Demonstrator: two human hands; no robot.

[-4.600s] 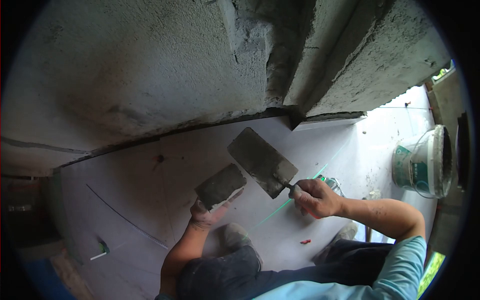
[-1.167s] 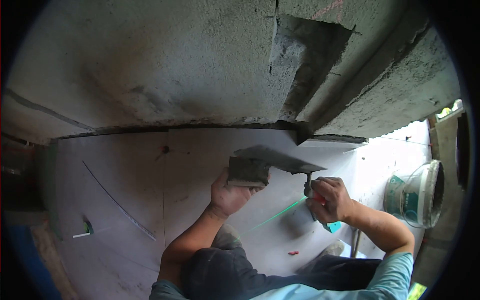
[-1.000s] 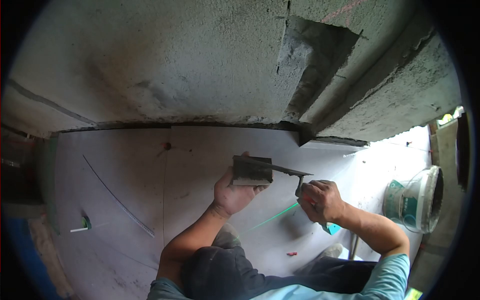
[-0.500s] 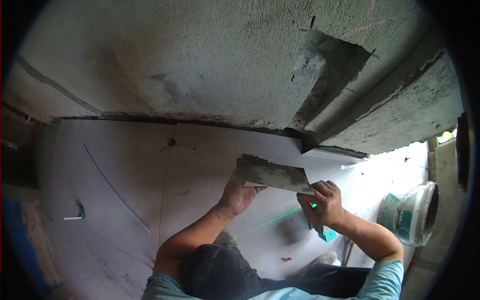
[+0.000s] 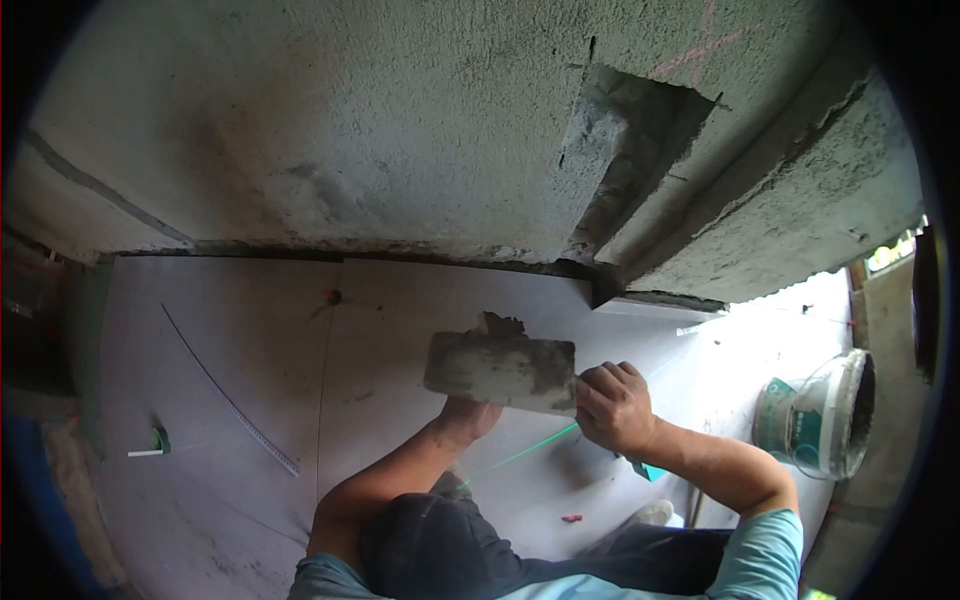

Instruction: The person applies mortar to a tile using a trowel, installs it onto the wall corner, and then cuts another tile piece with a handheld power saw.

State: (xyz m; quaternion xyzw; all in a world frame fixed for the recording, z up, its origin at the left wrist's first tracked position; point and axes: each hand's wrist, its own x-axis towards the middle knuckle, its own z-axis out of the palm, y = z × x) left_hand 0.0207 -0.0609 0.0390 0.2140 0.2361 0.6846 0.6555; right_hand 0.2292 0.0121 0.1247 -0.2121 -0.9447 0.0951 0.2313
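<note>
A flat rectangular plate, smeared with grey mortar, is held up in front of me, its broad face toward the camera. Its exact kind I cannot tell. My right hand is closed in a fist at its lower right end. My left hand is under its lower left edge, its fingers hidden behind the plate. A rough, dark grey lump sticks out above the top edge. What bears that lump is hidden. Below my right hand, part of a teal item shows near the floor.
A rough cement wall with a rectangular recess rises ahead. Large pale slabs cover the floor, crossed by a green laser line. A dirty bucket lies tilted at right. A thin marked strip lies at left.
The plate has moved left and turned to show more of its broad face. My right hand moved left with it. My left hand's fingers have gone out of sight behind the plate.
</note>
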